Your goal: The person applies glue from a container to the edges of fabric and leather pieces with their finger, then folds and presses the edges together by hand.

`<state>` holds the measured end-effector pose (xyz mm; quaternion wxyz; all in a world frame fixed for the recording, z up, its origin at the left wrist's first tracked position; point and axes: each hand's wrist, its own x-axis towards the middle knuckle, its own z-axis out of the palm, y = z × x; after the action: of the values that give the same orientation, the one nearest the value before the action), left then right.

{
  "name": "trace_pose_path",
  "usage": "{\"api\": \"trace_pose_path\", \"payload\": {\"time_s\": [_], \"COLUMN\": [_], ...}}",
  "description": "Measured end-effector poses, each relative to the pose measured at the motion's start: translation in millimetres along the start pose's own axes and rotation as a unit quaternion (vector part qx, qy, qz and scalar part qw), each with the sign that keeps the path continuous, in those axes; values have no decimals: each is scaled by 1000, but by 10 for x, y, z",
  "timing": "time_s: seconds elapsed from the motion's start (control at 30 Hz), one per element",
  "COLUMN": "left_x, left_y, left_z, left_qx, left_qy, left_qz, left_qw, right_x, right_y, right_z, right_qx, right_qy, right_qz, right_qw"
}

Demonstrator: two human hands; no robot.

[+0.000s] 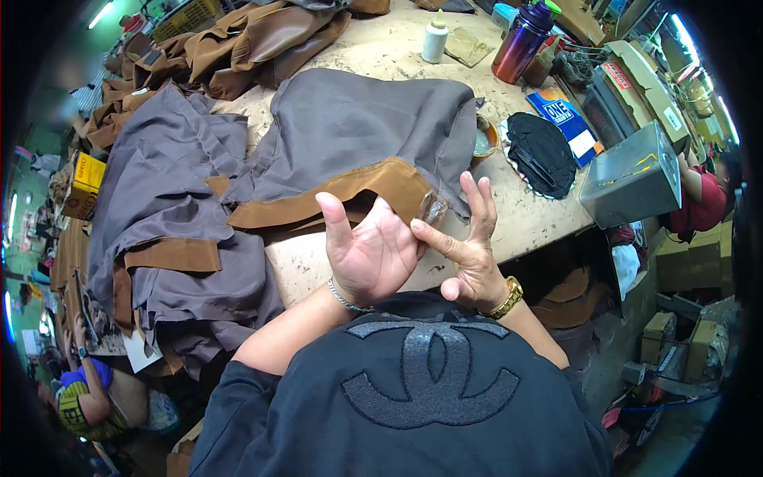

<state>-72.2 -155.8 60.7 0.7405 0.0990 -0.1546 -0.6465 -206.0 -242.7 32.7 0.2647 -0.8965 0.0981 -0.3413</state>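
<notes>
Near the table's front edge, my left hand (375,248) is turned palm up with its thumb spread out. Its fingers are foreshortened and partly hidden by the brown leather-like band (350,188). My right hand (470,254) has its fingers apart, the index finger reaching toward the left hand's fingertips; I see nothing held in it. The band edges a grey lining cloth (369,115) lying flat beyond both hands. A shiny clear piece (434,208), perhaps plastic or tape, sits at the band's right end.
More grey and brown pieces (187,199) hang over the table's left side. Brown garments (246,40) are heaped behind. Rightward are a white bottle (435,40), a purple flask (520,44), a cup (485,139), a black round pad (542,155) and a metal tin (632,175). Other people are nearby.
</notes>
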Motion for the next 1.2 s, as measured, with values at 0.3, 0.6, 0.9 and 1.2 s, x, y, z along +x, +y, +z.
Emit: {"api": "trace_pose_path", "payload": {"time_s": [0.3,0.6,0.9,1.2], "left_x": [23,5,26,28], "left_y": [-7,22,4,3], "left_z": [-59,3,-16,32], "left_qx": [-23,-24,-13,-10], "left_qy": [-22,-21,-33,-43], "left_qz": [1,0,1,10], "left_qw": [999,999,999,999], "right_x": [33,-1,33,15], "right_y": [8,23,-54,-116], "right_z": [-189,-126,-217,-214], "right_qx": [38,-54,40,-135], "right_qy": [-5,13,24,-39], "right_qz": [17,4,-31,-9], "right_qw": [999,998,998,990]}}
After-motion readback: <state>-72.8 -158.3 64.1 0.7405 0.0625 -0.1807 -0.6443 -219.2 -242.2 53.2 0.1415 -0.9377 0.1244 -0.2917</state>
